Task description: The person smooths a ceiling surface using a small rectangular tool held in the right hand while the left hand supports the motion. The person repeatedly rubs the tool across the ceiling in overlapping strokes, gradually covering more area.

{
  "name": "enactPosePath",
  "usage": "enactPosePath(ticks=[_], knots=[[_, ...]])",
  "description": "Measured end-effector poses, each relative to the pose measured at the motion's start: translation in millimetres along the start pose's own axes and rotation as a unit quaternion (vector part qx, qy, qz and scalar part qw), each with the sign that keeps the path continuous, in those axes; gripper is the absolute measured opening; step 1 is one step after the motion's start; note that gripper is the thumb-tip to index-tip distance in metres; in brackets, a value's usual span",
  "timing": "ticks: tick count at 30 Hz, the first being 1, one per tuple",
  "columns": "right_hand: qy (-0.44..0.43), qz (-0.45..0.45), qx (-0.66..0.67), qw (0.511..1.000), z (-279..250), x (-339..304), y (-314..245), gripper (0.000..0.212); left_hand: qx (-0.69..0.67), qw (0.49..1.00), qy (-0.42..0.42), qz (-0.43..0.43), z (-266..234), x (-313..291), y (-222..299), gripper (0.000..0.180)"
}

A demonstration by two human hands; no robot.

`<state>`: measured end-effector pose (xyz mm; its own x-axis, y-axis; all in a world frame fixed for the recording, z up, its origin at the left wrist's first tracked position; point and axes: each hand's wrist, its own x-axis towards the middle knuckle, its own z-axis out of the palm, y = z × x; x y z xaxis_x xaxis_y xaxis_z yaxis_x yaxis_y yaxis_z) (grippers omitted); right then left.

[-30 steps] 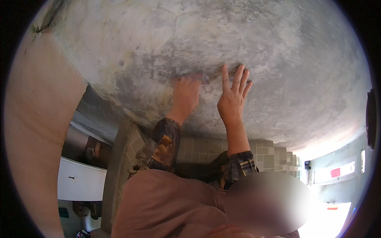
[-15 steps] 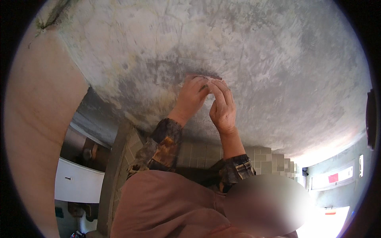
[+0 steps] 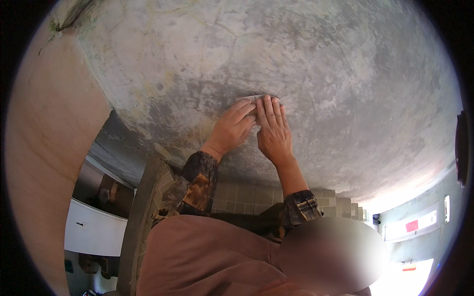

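The head view is mostly mottled grey plaster [image 3: 335, 74], cut off by the dark rim. Below, a brownish garment [image 3: 212, 251] is partly hidden by a blurred oval. The right hand [image 3: 275, 135] lies flat, fingers straight and close together; the left hand [image 3: 228, 129] has bent fingers, whether pinching I cannot tell. Under both hands' fingertips, against the plaster, a pale pad [image 3: 253, 96] shows only its edge.

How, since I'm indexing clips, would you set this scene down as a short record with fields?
Wall: mottled grey and whitish
Piece: thin, pale edge showing, at the wall; material unclear
Left hand: fingers at the piece's left end; grip unclear
Right hand: fingers extended over the piece's right part
Sleeves: dark, patterned
Lower left: white panel
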<state>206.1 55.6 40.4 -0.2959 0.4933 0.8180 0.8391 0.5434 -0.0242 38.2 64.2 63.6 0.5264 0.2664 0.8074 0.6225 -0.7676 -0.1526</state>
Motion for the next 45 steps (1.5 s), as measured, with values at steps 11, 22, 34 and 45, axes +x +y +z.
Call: enactPosePath(ticks=[11,22,34,45], knots=[[0.028,-0.012,-0.036,0.999,21.7,-6.0,7.5,0.059,0.090,0.993,-0.064,-0.033,11.4,-8.7,2.3,0.061],[0.066,-0.027,-0.063,0.995,11.3,16.9,10.4,0.063,0.120,0.981,-0.135,-0.071,0.0,17.0,-1.9,0.070],[0.020,-0.060,-0.042,0.997,20.2,-1.2,17.1,0.056,0.200,0.965,-0.152,-0.079,18.7,-8.6,1.2,0.062],[0.091,-0.082,-0.042,0.992,4.3,90.4,11.7,0.058,0.268,0.958,-0.057,-0.082,-19.7,53.7,-38.9,0.066]])
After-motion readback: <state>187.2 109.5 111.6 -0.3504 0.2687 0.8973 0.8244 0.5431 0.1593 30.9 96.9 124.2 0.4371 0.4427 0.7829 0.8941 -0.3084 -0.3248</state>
